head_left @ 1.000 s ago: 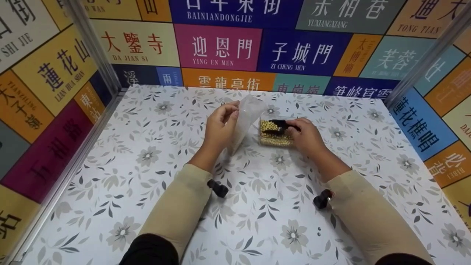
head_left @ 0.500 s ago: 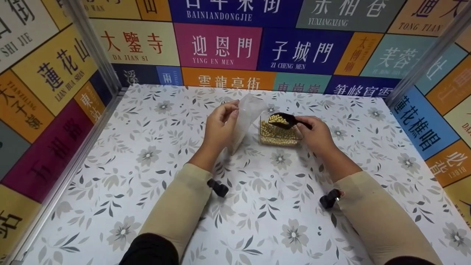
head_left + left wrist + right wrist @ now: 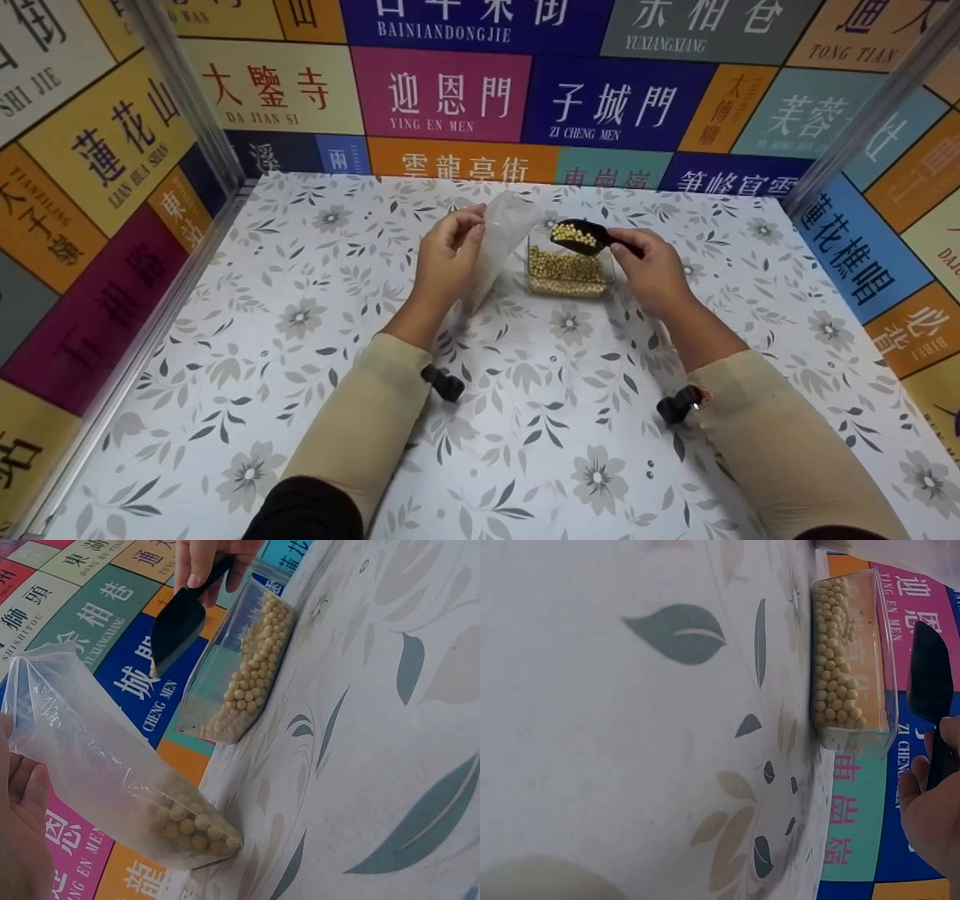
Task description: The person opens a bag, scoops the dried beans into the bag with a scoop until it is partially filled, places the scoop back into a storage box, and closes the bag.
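My left hand [image 3: 450, 251] pinches the upper edge of a clear plastic bag [image 3: 504, 236], which stands upright on the table. Round yellow soybeans [image 3: 191, 825] lie in the bag's bottom, as the left wrist view shows. In my right hand [image 3: 651, 270] is the handle of a small black scoop [image 3: 592, 244], its bowl heaped with soybeans. The scoop hangs over a clear rectangular container [image 3: 571, 289], partly filled with the same beans [image 3: 834, 660]. From the right wrist view, the scoop is above the container's rim.
A white tablecloth [image 3: 480, 450] with grey flowers and leaves covers the table. Panels with large printed characters [image 3: 442, 97] form walls behind and at both sides. Metal posts [image 3: 199, 112] stand at the back corners.
My right hand has lifted the scoop of soybeans up out of the container and shifted slightly right. The left hand and the bag have stayed in place.
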A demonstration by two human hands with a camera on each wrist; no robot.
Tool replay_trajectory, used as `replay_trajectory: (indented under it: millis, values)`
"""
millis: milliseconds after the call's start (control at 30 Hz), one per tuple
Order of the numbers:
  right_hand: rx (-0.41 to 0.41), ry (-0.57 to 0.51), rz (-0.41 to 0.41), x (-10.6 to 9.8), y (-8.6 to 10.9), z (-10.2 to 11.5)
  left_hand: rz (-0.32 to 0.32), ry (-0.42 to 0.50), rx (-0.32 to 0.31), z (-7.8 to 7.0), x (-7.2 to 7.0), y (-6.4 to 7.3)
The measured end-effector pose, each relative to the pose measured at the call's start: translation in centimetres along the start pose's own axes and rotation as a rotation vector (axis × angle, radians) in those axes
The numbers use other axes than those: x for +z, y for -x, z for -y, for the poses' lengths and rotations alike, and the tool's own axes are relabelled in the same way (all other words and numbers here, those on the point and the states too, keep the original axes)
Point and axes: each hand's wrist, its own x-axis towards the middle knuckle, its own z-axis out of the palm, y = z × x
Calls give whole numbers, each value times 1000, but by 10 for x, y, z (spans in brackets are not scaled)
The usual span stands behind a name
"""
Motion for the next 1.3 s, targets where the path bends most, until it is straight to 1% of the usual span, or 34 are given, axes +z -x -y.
replay_trajectory:
  millis: [233,467,533,600,767,867,1033,1167,1300]
  values:
    - [-2,-10,-16,-12,1,22,4,13,8,1,0,0]
    - [-42,43,-48,-23,1,48,-1,15,11,0,-1,0]
    - [-63,57,-56,-24,0,56,0,15,3,0,-1,0]
    - [-85,72,-57,-25,1,64,6,17,13,9,0,-2]
    - [-150,105,-37,-19,2,81,16,16,46,33,2,-7]
    - [-204,158,-22,-13,4,90,13,12,40,32,1,-7]
    - [-313,280,-19,-3,6,102,9,1,17,32,1,-7]
    - [-389,346,-41,1,6,107,10,1,9,33,2,-8]
    - [-502,414,-80,3,4,111,10,0,15,32,2,-8]
